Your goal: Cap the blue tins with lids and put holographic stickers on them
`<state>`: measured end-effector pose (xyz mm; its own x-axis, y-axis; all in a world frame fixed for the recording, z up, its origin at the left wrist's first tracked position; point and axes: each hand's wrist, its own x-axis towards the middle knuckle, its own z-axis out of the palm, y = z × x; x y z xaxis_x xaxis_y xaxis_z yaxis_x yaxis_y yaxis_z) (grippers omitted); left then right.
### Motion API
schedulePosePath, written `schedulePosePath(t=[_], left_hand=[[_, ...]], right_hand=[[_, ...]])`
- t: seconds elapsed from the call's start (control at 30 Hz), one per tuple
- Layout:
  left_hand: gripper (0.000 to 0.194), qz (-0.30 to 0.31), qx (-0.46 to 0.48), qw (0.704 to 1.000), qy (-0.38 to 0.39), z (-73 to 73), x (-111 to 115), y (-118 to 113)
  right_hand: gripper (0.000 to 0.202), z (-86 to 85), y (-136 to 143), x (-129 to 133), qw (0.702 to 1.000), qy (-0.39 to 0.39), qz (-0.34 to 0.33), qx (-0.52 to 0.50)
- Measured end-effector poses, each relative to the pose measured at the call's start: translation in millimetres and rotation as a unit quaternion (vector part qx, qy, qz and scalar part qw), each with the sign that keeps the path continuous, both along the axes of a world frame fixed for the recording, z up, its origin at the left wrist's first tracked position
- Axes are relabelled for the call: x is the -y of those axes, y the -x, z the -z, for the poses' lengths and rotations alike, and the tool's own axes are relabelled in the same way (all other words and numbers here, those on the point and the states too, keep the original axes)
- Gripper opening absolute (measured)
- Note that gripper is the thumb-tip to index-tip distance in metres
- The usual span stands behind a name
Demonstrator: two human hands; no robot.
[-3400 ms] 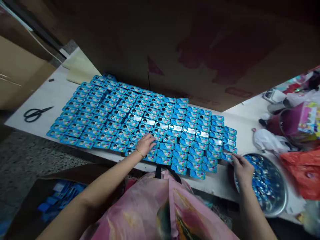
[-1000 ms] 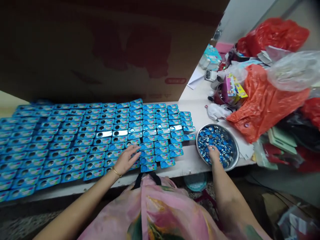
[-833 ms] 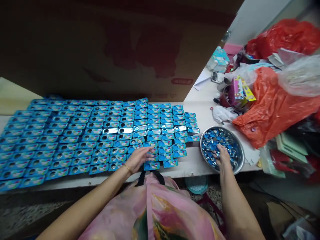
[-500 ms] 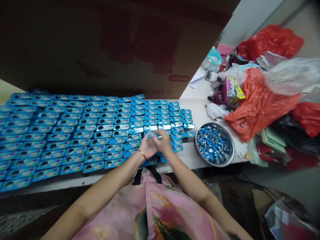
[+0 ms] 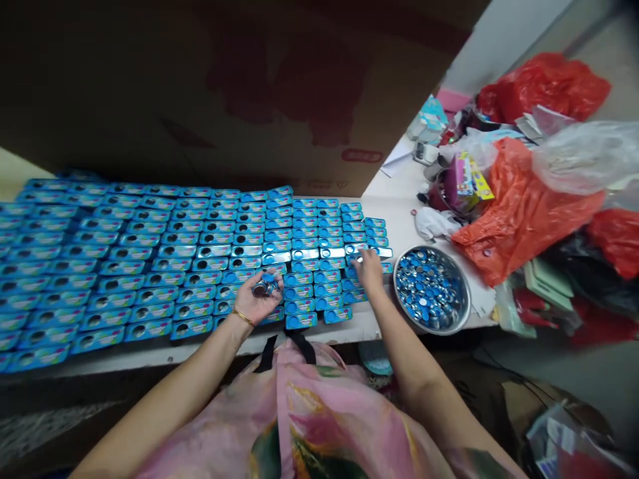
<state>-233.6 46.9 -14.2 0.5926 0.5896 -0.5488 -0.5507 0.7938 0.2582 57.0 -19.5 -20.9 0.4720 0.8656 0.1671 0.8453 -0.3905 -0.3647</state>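
Note:
Rows of blue cards [image 5: 191, 327], each with a round spot at its left end, cover much of the white table. My left hand [image 5: 253, 306], palm up, cups several small round metal discs [image 5: 264, 285] with shiny silver rims and some blue faces. My right hand [image 5: 370, 273] is over the cards at the right end of the rows, fingers pinched on what looks like one small silver disc [image 5: 359, 259]; the fingers partly hide it. Right of that hand stands a round metal bowl [image 5: 465, 313] holding many of the same discs.
A big brown cardboard box [image 5: 299, 100] rises behind the cards. Right of the bowl lie a crumpled orange plastic bag [image 5: 534, 206], a clear plastic bag [image 5: 589, 156] and a white bag [image 5: 434, 223]. The table's front edge [image 5: 170, 359] runs close to my body.
My hands were together over the cards. Now they are apart: the left has moved left with the discs in its palm, the right has moved right to the end cards.

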Motion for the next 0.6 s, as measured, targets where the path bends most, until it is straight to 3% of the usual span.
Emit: schedulePosePath(t=[0.13,0.27,0.33,0.4,0.47,0.53,0.6], left_hand=[[0.024,-0.052,-0.020,0.998,-0.005,-2.1,14.7,40.3],[0.025,-0.109,-0.035,0.993,0.000,1.1,34.5,76.5],[0.025,-0.123,-0.034,0.992,0.003,3.5,44.3,89.0],[0.024,-0.124,-0.034,0.992,0.007,5.5,52.0,97.6],[0.024,-0.116,-0.032,0.993,0.012,6.7,56.0,103.6],[0.022,-0.102,-0.022,0.994,0.013,6.4,55.6,108.7],[0.020,-0.089,-0.006,0.996,0.008,4.3,51.6,114.3]], right_hand=[[0.024,24.6,-34.2,-6.1,0.997,0.058,-0.038,0.018],[0.028,26.1,-39.8,-4.4,0.999,0.005,-0.029,-0.013],[0.029,22.7,-28.4,-5.9,0.994,-0.036,-0.006,-0.105],[0.032,19.8,2.5,-12.2,0.966,-0.046,-0.014,-0.254],[0.034,17.2,52.3,-24.6,0.922,-0.012,-0.081,-0.379],[0.026,13.9,110.1,-43.3,0.907,0.031,-0.183,-0.379],[0.017,9.8,160.8,-65.9,0.931,0.054,-0.238,-0.271]])
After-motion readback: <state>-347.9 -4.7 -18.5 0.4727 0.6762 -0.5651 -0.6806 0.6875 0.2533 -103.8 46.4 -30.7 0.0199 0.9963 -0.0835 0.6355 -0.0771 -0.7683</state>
